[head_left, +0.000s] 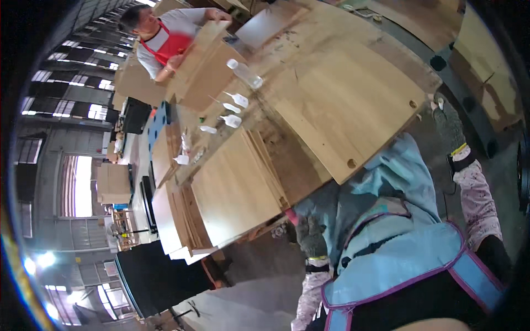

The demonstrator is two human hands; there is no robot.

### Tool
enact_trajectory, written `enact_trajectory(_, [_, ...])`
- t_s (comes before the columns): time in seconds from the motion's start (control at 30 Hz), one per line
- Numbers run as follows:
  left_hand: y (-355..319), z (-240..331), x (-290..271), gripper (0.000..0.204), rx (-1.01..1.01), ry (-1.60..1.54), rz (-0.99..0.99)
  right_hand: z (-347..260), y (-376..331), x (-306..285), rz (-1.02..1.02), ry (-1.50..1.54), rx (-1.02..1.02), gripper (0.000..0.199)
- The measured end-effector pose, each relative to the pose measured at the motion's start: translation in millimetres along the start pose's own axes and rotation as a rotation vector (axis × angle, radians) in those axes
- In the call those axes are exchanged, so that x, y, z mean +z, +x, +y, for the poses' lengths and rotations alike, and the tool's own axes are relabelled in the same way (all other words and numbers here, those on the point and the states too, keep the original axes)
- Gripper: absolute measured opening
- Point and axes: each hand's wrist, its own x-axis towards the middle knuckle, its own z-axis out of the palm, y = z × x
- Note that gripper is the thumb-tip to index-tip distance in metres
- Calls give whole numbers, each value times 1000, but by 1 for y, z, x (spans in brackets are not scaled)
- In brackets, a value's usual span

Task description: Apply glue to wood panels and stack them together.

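Observation:
A large light wooden panel (342, 105) with small round holes near its edge lies on the workbench in front of me. My right hand (448, 122), in a grey knit glove, grips that panel at its near right corner. My left hand (311, 236), also gloved, is closed low by the bench's near edge, next to a stack of wooden panels (234, 190). A small pink object (291, 217) sticks out of this fist. I cannot tell what it is. My blue apron (397, 259) fills the lower right.
A person in a red apron (168, 44) holds a board at the bench's far end. A clear plastic bottle (245, 73) and several small white squeeze bottles (232, 120) lie on the bench. A black object (157, 276) stands on the floor at lower left.

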Motion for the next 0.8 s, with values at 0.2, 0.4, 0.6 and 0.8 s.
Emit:
enact_trajectory(0.2, [4,-8,2,27,-114,136,-48,2,1,-8,37,159,273,31])
enact_trajectory(0.4, [-3,-7,7,28,-179,130,-47,1,7,4,-52,173,388,34])
enact_trajectory(0.6, [12,-12,8,28,-145,99,-82,17,18,26,13,82,240,32])
enact_trajectory(0.8, [53,-34,3,41,244,311,-275,24,16,31,8,-56,233,31])
